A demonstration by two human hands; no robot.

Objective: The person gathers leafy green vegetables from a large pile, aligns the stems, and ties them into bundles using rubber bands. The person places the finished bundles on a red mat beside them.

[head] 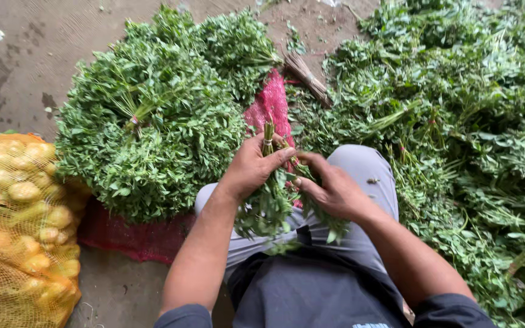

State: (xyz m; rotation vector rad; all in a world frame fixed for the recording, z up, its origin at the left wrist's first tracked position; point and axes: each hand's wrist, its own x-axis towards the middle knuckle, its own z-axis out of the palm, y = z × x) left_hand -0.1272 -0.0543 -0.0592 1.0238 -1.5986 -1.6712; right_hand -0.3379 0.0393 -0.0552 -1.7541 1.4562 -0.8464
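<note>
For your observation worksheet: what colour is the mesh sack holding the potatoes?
Yellow-orange netting; the mesh sack shows best in the head view, at lower left.

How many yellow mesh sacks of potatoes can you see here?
1. The yellow mesh sack lies on the floor at the left edge, beside the red mesh cloth under the heap of tied greens. Others may lie out of frame.

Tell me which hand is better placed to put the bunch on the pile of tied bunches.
Probably the left hand: it grips the herb bunch by the stems, and the pile of tied bunches lies on its side. The right hand only touches the stems.
</note>
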